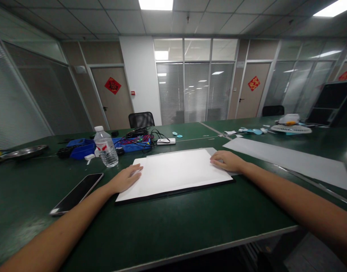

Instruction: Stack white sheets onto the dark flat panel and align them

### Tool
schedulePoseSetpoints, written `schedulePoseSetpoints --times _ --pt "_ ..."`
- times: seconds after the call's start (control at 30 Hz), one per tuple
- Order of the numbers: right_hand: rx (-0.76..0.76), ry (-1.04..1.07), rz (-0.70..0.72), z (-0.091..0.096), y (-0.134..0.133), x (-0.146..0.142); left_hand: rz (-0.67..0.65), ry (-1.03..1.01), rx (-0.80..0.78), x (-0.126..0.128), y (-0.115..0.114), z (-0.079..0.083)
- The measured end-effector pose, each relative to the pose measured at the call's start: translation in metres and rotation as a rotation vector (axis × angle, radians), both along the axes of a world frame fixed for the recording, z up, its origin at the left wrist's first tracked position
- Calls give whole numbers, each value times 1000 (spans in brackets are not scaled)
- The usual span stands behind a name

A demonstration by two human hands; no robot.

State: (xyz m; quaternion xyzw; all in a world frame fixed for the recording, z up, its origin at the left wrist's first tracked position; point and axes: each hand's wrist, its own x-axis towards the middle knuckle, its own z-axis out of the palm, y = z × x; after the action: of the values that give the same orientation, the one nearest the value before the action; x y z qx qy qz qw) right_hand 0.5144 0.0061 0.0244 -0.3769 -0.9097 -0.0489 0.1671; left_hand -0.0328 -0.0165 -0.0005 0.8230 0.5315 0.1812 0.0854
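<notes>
A sheet of white paper [173, 170] lies flat in front of me on top of a thin black board [176, 192], whose edge shows along the near side. My left hand [126, 179] rests on the paper's left edge, fingers stretched out and thumb apart. On the right edge lies my right hand [227, 160], its fingers slightly bent over the paper and the thumb spread away. Neither hand grips anything that I can see. A greyish sheet shows past the paper's far and right edges, partly covered by my right hand.
A phone [77, 194] and a water bottle [105, 147] are on the left of the green table [173, 230]. Behind them are blue trays [82, 148], cables and a white power strip [166, 141]. At right lies a long grey-white board [286, 160], with a fan [290, 128] farther back.
</notes>
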Motion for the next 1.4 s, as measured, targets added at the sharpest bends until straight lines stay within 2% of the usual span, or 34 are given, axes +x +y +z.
schedulePoseSetpoints --times 0.23,0.33,0.47,0.6,0.7,0.8,0.9,1.1,1.27,1.4 --pt "-13 28 123 1 -6 -15 -15 7 3 0 1 -1" --pt "20 17 64 0 1 -5 -29 14 -7 -3 2 -2" --pt "104 -43 -170 -6 21 26 -56 13 -3 -8 7 -5" --pt "152 -120 -566 -21 43 68 -64 -6 15 -11 10 -8" --pt "84 -114 -864 -33 55 90 -54 -7 1 -9 9 -6" --pt "-60 -54 -1002 -39 62 101 -40 -10 -7 -6 5 -3" --pt "-138 -32 -1025 -39 65 102 -41 -23 -6 -5 4 -2" --pt "1 -134 -940 -32 60 97 -32 -29 7 -6 5 -4" --pt "7 -139 -879 -25 53 92 -31 -10 2 -3 3 -2" --pt "40 -106 -904 -19 48 85 -26 -17 -2 -1 1 1"
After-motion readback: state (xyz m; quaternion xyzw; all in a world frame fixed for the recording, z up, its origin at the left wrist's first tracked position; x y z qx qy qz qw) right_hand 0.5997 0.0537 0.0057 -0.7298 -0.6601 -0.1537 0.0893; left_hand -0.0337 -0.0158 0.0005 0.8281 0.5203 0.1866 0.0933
